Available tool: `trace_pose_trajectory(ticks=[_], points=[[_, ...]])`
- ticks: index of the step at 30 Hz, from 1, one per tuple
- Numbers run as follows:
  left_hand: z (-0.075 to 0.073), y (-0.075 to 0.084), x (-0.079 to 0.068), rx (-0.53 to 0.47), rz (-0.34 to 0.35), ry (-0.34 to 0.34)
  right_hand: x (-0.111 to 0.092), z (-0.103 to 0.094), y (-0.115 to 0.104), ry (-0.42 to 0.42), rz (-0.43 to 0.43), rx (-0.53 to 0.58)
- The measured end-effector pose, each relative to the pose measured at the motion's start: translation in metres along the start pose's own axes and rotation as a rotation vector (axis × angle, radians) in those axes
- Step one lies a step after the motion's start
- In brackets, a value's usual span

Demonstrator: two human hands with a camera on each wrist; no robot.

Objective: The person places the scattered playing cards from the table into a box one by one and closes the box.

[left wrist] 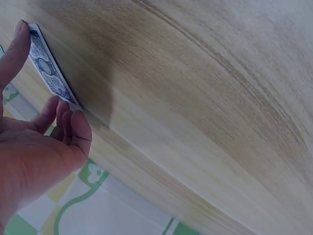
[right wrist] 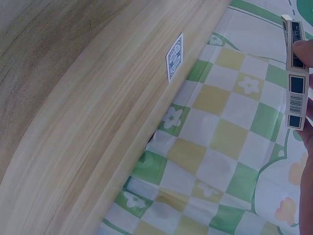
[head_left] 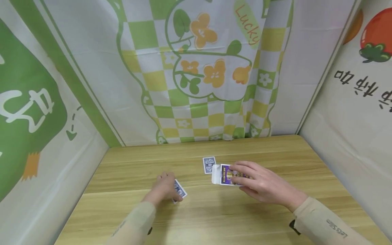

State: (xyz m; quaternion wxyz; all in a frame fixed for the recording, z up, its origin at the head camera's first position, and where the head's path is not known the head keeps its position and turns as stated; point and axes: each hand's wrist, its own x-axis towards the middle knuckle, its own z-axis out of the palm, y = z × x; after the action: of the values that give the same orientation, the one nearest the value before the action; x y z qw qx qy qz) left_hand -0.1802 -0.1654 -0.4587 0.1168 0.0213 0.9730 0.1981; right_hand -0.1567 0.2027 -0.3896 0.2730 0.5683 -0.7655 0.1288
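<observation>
My left hand [head_left: 165, 187] pinches a blue-backed playing card [head_left: 180, 189] between thumb and fingers, low over the left middle of the table. The left wrist view shows the same card [left wrist: 48, 68] tilted on edge, thumb at one end and fingertips at the other; whether it is one card or a thin stack I cannot tell. My right hand [head_left: 260, 180] grips a purple and white card box [head_left: 227, 175] whose white end flap points left. A barcode shows on the box [right wrist: 296, 93] in the right wrist view. Just beyond the box, another blue-backed playing card [head_left: 209, 164] lies face down.
Both hands work over a light wooden table [head_left: 128, 170]. At its far edge hangs a green, yellow and white checked curtain [head_left: 205, 112]. Printed cloth walls stand along the left and right sides.
</observation>
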Motion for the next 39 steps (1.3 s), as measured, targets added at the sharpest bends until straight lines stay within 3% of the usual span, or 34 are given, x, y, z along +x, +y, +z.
trace_pose_trajectory(ticks=[15,28,39], points=[[-0.002,0.011,-0.002,-0.011,-0.034,0.003,0.001,0.002,0.002,0.015,-0.015,-0.002],[0.004,0.003,0.003,-0.02,-0.066,0.016,-0.001,0.004,0.002,0.008,-0.018,-0.003],[0.007,0.003,0.002,-0.045,0.005,0.093,0.002,0.008,0.003,0.036,-0.023,-0.013]])
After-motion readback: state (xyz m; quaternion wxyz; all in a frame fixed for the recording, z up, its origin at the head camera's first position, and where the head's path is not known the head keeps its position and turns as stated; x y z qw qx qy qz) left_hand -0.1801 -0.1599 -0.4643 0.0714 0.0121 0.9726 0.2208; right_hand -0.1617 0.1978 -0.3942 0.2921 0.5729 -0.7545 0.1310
